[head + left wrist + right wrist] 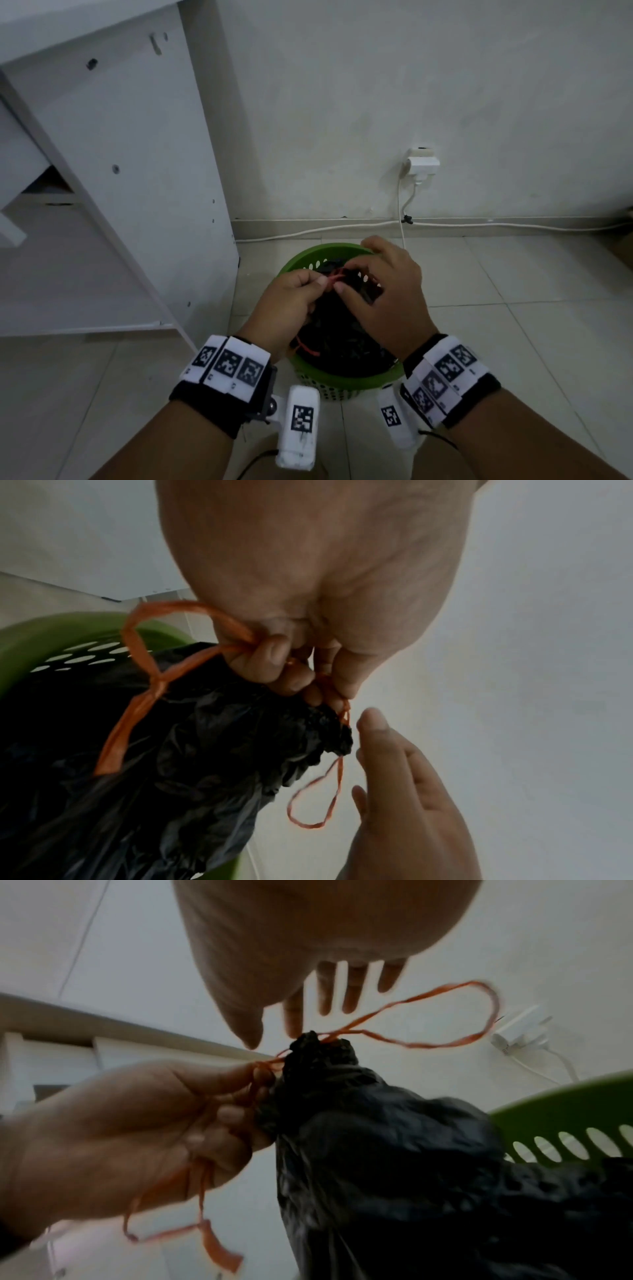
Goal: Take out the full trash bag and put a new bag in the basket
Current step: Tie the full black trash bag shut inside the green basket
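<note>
Basket (pixel 346 378): one, green, perforated wall, standing on the tiled floor beside a white cabinet (pixel 113 154); judged light and rigid, likely to lift with the bag unless held down.
Trash bag (pixel 337 337): one, black, sitting inside the basket with its mouth gathered to a neck above the rim. Thin, soft, crinkled film; judged slippery and easy to tear. Weight cannot be told; it looks well filled.
Left hand (pixel 291 301): grip closed, fingers curled round the drawstring at the bag's neck.
Right hand (pixel 387 291): grip slack, fingers straight and spread just beside the neck, holding nothing that the wrist views show.
Drawstring (pixel 147 669): orange plastic tape; two loops counted, one on each side of the neck. One hangs free by the right hand.
Best hold: judged to be both loops together, or the bunched neck, not the film.
Charger (pixel 423 164): one, in the wall socket, well apart.
</note>
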### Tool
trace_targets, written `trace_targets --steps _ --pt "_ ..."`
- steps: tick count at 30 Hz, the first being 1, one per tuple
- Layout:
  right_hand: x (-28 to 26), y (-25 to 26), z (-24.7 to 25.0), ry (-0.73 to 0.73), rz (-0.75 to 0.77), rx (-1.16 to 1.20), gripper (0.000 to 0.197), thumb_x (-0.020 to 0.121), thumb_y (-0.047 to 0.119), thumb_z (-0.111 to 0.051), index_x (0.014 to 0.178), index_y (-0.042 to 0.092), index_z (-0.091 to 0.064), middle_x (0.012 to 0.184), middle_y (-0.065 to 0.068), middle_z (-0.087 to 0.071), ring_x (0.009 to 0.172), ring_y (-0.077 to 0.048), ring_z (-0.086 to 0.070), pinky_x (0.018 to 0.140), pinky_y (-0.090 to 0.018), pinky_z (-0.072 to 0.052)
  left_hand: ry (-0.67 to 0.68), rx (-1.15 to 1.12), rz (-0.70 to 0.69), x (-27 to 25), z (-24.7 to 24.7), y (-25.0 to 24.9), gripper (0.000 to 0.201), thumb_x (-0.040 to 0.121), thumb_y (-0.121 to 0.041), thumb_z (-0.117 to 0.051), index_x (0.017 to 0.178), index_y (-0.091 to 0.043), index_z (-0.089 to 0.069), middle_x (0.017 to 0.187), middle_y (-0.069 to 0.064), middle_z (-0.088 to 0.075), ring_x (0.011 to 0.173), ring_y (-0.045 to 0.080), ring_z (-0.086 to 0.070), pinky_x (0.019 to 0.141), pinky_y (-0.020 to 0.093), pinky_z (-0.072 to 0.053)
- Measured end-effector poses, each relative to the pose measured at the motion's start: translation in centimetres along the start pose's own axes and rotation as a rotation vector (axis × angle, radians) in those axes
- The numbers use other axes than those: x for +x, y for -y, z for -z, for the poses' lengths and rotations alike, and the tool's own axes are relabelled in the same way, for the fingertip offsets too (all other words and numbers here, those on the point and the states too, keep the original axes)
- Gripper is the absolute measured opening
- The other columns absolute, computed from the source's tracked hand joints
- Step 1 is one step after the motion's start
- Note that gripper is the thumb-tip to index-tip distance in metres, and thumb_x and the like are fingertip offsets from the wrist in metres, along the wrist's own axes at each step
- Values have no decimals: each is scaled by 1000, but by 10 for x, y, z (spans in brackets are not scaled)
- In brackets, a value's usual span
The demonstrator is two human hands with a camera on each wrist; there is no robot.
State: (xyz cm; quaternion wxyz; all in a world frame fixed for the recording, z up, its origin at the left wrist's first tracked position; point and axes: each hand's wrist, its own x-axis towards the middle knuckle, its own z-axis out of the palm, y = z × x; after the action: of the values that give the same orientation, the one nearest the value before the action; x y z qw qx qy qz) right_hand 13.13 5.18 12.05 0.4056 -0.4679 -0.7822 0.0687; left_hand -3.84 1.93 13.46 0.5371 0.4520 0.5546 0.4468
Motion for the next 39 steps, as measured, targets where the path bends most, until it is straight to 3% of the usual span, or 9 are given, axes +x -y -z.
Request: trace_targets --steps 4,8,17,21,26,29,33,35,39 --pt "-13 0 -7 81 126 -82 27 81 36 -72 103 19 -73 120 -1 -64 113 -26 -59 95 -50 -44 -9 -11 21 2 3 1 33 98 -20 -59 69 -23 -73 63 2 -55 61 18 -49 55 25 -39" --pt "-14 3 -11 41 32 0 21 82 35 -69 98 21 -71 110 3 -66 105 -21 -61 91 -49 -46 -2 -38 46 1 1 -1 31 97 -17 -60 68 -21 -72 55 -4 -54 50 8 -48 49 18 -38" --pt "-10 4 -6 -74 233 -35 6 82 19 -73 84 13 -75 101 -1 -72 98 -29 -64 83 -47 -47 4 -74 41 6 2 -5 27 96 -17 -61 70 -16 -69 51 -5 -50 45 7 -42 44 16 -35" --pt "-11 9 1 -10 296 14 5 69 14 -70 70 10 -66 95 -1 -70 99 -30 -61 85 -45 -45 32 -26 -5 5 -1 -3 24 97 -20 -61 77 -13 -73 67 4 -65 57 12 -56 55 23 -45" --pt "-8 9 10 53 183 142 7 67 16 -62 67 11 -58 85 5 -68 94 -21 -60 80 -42 -47 -6 67 -125 4 -4 5 24 96 -28 -64 83 -10 -75 81 11 -76 74 24 -70 74 43 -57" --pt "-6 10 15 116 102 211 4 70 17 -62 70 14 -59 75 4 -63 79 -15 -59 72 -36 -49 -61 125 -182 5 -5 7 25 95 -30 -65 80 -12 -74 67 -1 -71 59 9 -62 61 34 -51" --pt "-8 7 27 314 -62 336 17 83 10 -70 84 20 -57 62 11 -59 55 -2 -53 55 -10 -38 -121 159 -214 9 -4 8 24 93 -30 -68 77 -13 -75 63 -4 -70 53 4 -59 57 25 -46" --pt "-6 0 35 372 -71 287 17 82 22 -75 92 21 -61 61 10 -60 52 -3 -53 53 -9 -37 -143 174 -225 10 -1 8 22 92 -29 -70 76 -15 -76 63 -4 -71 54 3 -62 54 21 -47" --pt "0 -14 56 233 21 155 24 77 45 -74 79 22 -67 57 9 -58 52 -8 -53 52 -10 -38 -242 211 -223 15 7 12 26 93 -31 -68 70 -19 -72 50 -13 -62 43 -3 -53 47 17 -40"
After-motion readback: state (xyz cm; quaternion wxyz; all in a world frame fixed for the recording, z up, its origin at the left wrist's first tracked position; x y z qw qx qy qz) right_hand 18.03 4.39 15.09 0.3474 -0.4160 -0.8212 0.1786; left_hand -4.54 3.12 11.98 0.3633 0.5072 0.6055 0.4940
